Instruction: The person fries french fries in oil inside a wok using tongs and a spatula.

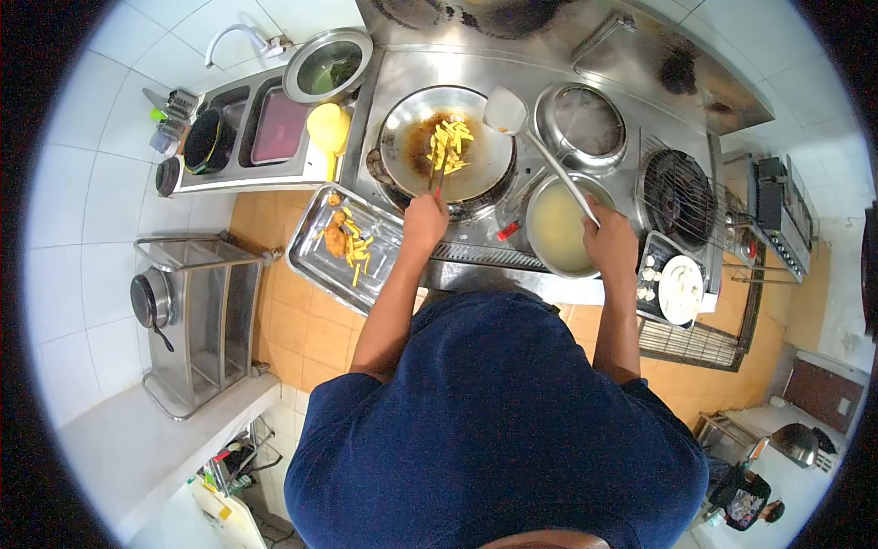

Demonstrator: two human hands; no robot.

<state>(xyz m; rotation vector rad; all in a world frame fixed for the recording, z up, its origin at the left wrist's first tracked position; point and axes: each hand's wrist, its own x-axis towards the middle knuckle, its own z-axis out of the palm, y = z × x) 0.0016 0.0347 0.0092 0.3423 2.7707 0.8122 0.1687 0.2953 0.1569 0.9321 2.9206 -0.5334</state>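
My left hand is closed around dark chopsticks, whose tips touch yellow fries in the wok. The wok sits on the stove and has brown oily residue on its inside. My right hand grips the long handle of a wok spatula, with its broad metal head over the wok's right rim. Below that forearm's reach is a pot of cloudy yellowish liquid. Left of my left arm, a metal tray holds more fries and fried brown pieces.
A lidded pot stands behind the yellowish pot. Farther right are a grill rack and a white plate. A red lighter-like object lies on the stove's front. At left are a sink, a steel bowl and a yellow scoop.
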